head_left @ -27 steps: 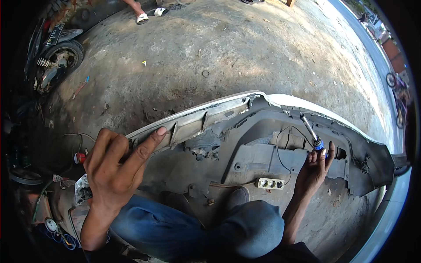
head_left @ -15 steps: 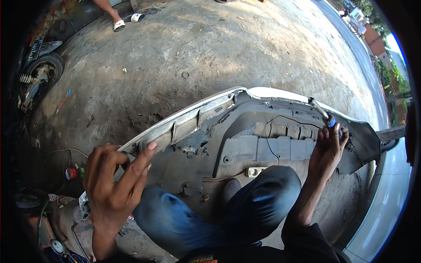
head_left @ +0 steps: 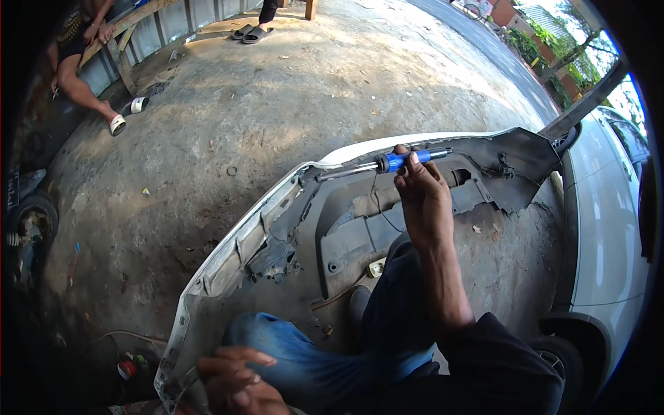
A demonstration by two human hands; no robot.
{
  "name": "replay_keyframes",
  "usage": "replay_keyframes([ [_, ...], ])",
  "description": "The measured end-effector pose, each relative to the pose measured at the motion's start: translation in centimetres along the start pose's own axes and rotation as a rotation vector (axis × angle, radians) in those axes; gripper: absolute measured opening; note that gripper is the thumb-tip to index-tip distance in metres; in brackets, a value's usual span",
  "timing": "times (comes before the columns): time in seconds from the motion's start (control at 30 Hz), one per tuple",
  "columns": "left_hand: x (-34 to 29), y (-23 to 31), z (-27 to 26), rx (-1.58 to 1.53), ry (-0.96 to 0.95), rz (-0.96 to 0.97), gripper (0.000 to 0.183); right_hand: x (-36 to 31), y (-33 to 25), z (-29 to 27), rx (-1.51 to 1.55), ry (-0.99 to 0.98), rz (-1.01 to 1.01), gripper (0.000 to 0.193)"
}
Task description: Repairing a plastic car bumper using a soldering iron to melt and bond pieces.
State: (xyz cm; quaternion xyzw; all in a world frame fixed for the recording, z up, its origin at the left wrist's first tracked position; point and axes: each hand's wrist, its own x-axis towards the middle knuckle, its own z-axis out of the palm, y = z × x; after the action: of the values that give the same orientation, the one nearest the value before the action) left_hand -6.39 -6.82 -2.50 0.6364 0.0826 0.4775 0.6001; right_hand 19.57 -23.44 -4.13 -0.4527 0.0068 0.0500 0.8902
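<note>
My right hand (head_left: 425, 197) is closed round the blue handle of a soldering iron (head_left: 400, 161). Its metal barrel points left, over the inner side of a car bumper (head_left: 252, 228) near its white rim. The bumper curves across the ground in front of me, its dark inside facing up, with a thin dark cord hanging across it. At the lower left, my left hand (head_left: 238, 384) is blurred, over my knee and beside the bumper's near end. Its index finger is stretched out, the others are loosely bent, and nothing shows in it.
A socket strip (head_left: 376, 268) lies beside my shoe. To the right stands a pale car (head_left: 609, 221); at the left edge, a motorbike wheel (head_left: 34, 221). Far left, a person sits on a wooden bench (head_left: 128, 24). Another person's sandalled foot (head_left: 258, 34) is at the back.
My right hand has moved left with the soldering iron, whose barrel now points left. My left hand has come off the bumper's rim and dropped lower. The view has swung right.
</note>
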Motion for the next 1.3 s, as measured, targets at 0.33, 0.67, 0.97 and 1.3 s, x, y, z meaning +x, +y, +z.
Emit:
replay_keyframes([
  [0.33,4.8,3.0,-4.9,0.805,0.164,0.309,0.028,-1.3,1.6,2.5,0.183,-0.299,0.075,0.030],
  [0.67,0.2,0.7,0.1,0.057,0.052,-0.448,0.026,-4.3,2.6,4.3,0.223,-0.348,0.009,0.028],
  [0.97,5.8,2.8,-5.7,1.152,-0.196,0.452,0.026,-4.9,2.4,4.3,0.124,-0.393,-0.008,0.034],
  [1.3,-0.3,-1.8,1.9,-0.048,0.310,-0.456,0.038,-4.3,3.7,2.1,0.130,-0.369,0.029,0.036],
])
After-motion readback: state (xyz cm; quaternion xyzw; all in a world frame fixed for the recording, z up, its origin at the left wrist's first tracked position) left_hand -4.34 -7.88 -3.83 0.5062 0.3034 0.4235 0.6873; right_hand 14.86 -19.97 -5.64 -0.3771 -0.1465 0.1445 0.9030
